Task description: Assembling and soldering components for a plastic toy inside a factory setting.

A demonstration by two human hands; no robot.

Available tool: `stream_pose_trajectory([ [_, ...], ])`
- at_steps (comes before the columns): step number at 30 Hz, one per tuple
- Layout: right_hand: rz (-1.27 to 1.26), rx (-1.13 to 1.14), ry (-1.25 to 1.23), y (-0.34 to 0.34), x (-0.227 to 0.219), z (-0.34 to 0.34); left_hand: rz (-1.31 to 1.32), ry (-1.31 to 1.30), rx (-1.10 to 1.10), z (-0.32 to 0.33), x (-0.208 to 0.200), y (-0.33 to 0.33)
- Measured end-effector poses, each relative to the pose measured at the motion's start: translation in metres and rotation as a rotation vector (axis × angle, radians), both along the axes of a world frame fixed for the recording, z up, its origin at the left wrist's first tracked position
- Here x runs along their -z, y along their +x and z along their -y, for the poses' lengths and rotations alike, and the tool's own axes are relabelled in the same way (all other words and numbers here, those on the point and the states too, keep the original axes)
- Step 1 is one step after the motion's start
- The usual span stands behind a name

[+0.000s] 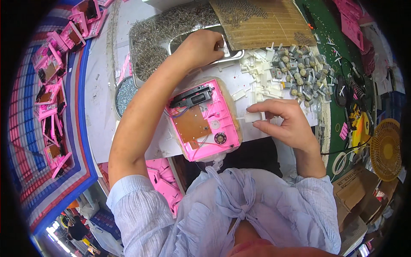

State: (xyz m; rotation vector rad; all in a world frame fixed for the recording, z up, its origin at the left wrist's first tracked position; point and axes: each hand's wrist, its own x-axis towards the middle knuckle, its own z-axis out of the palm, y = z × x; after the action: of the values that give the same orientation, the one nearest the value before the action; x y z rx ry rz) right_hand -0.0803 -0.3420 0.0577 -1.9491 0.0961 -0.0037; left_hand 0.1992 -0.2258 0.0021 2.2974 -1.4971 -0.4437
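My left hand (200, 48) reaches over the small metal tray (234, 55) set within a larger metal tray (136, 40) of small springs (184, 19). Its fingers curl together, and whatever they pinch is hidden. Between thumb and fingers, my right hand (287, 122) grips a small white plastic part (253, 117) with a thin stem pointing left. That part is just right of an open pink plastic casing (227, 115). Inside the casing are a brown circuit board (192, 124), a black mechanism (195, 98), thin wires and a round black piece (220, 138).
Loose white plastic parts (259, 68) and small grey motors (299, 70) lie heaped at the right. Cardboard (257, 25) with springs covers the tray's right end. A bowl of small metal bits (125, 95) stands left; more pink casings (53, 92) line the far left. A yellow fan (385, 144) is far right.
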Motion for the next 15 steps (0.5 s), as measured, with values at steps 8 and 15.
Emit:
stream_pose_trajectory([
  [8, 0.055, -0.058, -0.047, 0.002, -0.004, -0.009, 0.028, -0.089, -0.097, 0.007, 0.005, -0.015],
  [15, 0.314, 0.138, -0.084, -0.004, 0.009, -0.015, -0.761, -0.273, -0.447, -0.105, -0.09, -0.073],
])
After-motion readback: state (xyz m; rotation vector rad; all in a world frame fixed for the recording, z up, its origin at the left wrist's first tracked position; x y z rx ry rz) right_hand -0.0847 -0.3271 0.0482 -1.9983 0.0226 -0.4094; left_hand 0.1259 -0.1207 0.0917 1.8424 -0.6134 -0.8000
